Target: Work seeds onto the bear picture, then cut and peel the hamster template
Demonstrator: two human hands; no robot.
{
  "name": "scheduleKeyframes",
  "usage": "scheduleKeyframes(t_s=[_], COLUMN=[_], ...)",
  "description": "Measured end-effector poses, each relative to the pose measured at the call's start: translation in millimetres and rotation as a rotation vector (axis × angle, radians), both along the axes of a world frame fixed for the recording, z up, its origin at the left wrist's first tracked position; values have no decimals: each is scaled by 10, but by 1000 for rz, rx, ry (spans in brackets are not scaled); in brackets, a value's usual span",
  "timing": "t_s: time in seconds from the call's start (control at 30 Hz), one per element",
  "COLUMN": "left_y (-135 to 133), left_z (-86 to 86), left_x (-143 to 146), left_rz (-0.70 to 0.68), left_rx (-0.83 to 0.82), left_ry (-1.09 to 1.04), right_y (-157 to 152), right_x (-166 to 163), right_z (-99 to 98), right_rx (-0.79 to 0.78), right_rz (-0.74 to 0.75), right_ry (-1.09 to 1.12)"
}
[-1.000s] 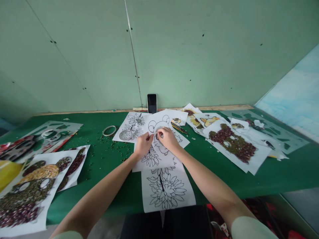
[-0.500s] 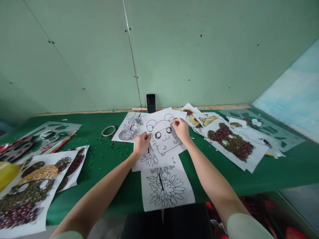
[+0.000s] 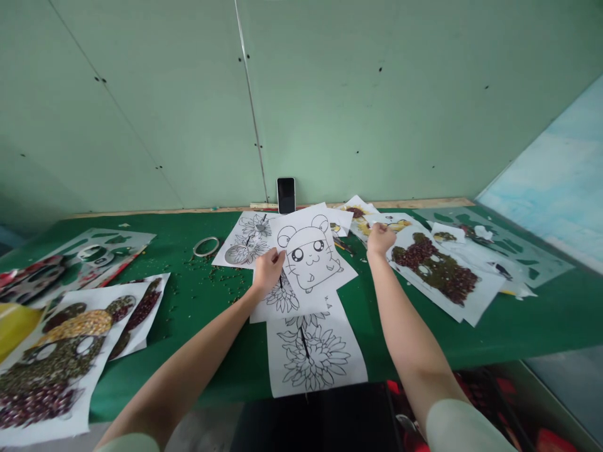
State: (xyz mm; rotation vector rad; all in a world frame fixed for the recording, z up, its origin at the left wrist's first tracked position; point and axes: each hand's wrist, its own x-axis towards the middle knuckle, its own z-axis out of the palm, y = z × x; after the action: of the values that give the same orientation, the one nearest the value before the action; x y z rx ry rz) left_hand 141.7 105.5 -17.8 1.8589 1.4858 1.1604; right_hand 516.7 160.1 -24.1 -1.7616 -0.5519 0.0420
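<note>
A sheet of paper with a hamster line drawing (image 3: 313, 256) lies tilted over flower line drawings in the middle of the table. My left hand (image 3: 269, 271) pinches its left edge between closed fingers. To the right, my right hand (image 3: 382, 240) is raised over the colour pictures, near a fox picture (image 3: 399, 225), with its fingers closed; anything between them is too small to make out. Beneath the hamster sheet, one flower drawing (image 3: 320, 358) hangs toward the table's front edge. Another flower drawing (image 3: 235, 242) reaches out at the upper left.
A roll of tape (image 3: 206, 247) lies on the green tabletop (image 3: 188, 351) among scattered small seeds. A phone (image 3: 286, 195) leans against the wall. Seed-covered pictures lie at left (image 3: 70, 358) and right (image 3: 436, 270). Stencil sheets (image 3: 532, 251) and a yellow bag (image 3: 16, 326) flank them.
My right hand has moved right, off the hamster drawing, with the small white strip it held there no longer distinguishable. My left hand keeps its place on the sheet's edge.
</note>
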Motion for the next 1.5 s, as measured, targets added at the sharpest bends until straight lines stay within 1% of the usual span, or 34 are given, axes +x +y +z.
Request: scheduleKeyframes(t_s=[0.07, 0.17, 0.33, 0.47, 0.57, 0.7, 1.0, 1.33, 1.5], left_y=[8, 13, 2, -4, -4, -14, -81, -107, -101], left_z=[-7, -17, -13, -6, -8, -4, 40, 29, 26], left_x=[-3, -8, -12, -2, 9, 18, 42, 30, 38], left_rz=[-1, 2, 7, 0, 1, -17, -48, -32, -23], left_rx=[1, -8, -17, -21, -1, 3, 26, 95, 105], left_ry=[-2, -9, -30, -39, -47, -42, -35, -18, 3], right_y=[-10, -49, -272, -528, -661, -715, -698, -742, -744], right_x=[-93, -348, -1018, -1564, -1821, -1944, -1927, -1967, -1984], right_z=[16, 63, 146, 168, 142, 86, 67, 117, 97], right_rx=[34, 106, 205, 205, 169, 118, 61, 167, 202], right_rz=[65, 221, 599, 920, 1042, 1076, 1053, 1061, 1050], right_ry=[-28, -148, -458, -666, -713, -703, -640, -590, -573])
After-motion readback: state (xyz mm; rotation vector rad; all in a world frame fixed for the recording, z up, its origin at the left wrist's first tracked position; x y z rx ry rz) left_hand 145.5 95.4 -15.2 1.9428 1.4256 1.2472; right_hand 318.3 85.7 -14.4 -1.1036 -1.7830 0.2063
